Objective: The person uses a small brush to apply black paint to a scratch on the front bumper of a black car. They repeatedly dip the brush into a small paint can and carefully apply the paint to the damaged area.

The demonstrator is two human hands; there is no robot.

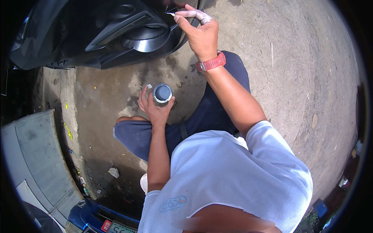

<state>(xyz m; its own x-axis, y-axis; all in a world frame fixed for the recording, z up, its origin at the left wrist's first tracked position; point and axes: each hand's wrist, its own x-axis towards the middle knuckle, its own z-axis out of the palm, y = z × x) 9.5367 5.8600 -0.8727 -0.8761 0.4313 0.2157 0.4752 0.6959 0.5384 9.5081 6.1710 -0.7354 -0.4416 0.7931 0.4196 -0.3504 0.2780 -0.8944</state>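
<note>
My left hand is wrapped round a dark grey cylindrical can with a pale rim, held upright in front of my bent legs. Its lower part is hidden below the top. My right hand is raised at the top of the view, close to the black car bumper. Thumb and forefinger pinch a small, thin white piece, too small to make out its kind. Whitish smears show on the right fingers. A red watch is on my right wrist.
Rough concrete ground lies around me, with damp stains near the bumper. A grey metal panel stands at the left. Behind me at the lower left is a blue vehicle with a plate. A stone lies nearby.
</note>
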